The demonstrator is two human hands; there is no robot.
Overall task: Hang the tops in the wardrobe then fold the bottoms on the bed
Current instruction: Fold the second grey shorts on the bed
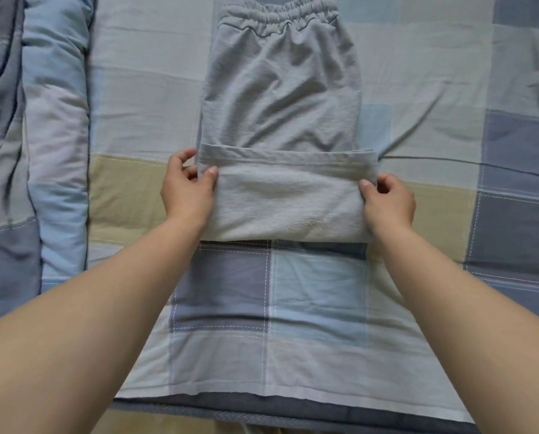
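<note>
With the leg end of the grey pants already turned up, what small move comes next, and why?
Probably carry the folded edge toward the waistband. The left hand and right hand pinch both sides of the grey pants, whose upper half lies unfolded.

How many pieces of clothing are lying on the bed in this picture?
1: the grey trousers in the middle of the bed, hem end folded up and pinched by the left hand and right hand. Others may lie outside the view.
</note>
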